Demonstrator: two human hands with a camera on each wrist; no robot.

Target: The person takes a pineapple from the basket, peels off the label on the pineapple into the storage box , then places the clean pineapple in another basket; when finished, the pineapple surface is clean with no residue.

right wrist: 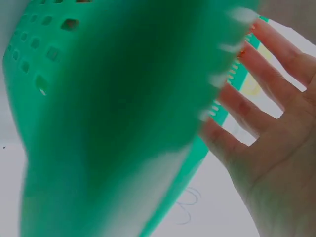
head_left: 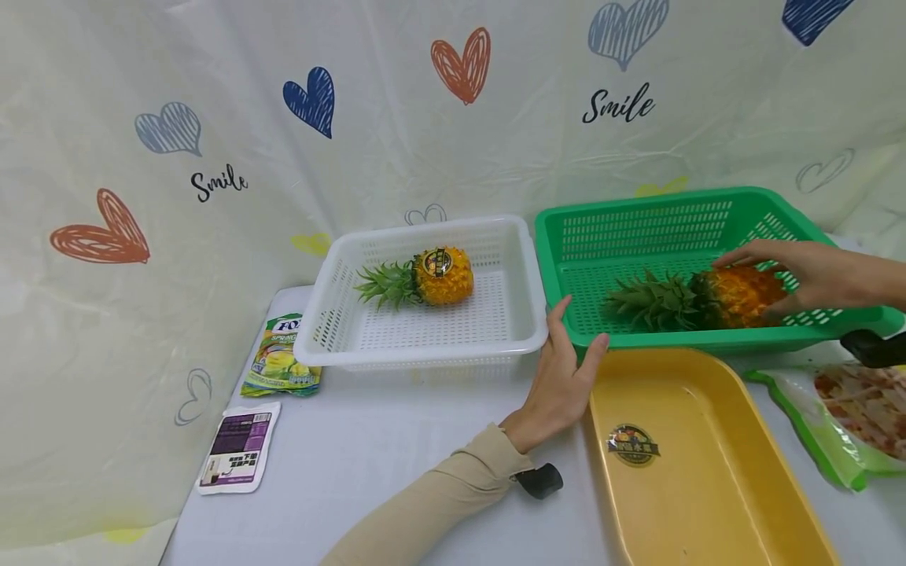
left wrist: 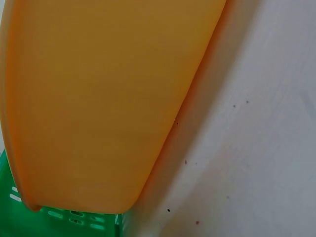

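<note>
A pineapple [head_left: 739, 295] with a green crown lies on its side in the green basket [head_left: 623, 339], crown to the left. My right hand [head_left: 821, 275] spans the fruit's body from the right, thumb on the near side and fingers on the far side. In the right wrist view its fingertips [right wrist: 232, 94] are partly hidden behind the basket's rim. My left hand [head_left: 555, 385] rests at the green basket's front left corner, beside the white basket [head_left: 425, 358], thumb and forefinger apart. A smaller pineapple [head_left: 446, 277] lies in the white basket.
A yellow tray [head_left: 679, 487] stands in front of the green basket, with a clear bag of brown food [head_left: 859, 409] to its right. Left of the white basket lie a green-yellow candy packet [head_left: 283, 358] and a purple-white pouch [head_left: 241, 448]. A heart-patterned sheet hangs behind.
</note>
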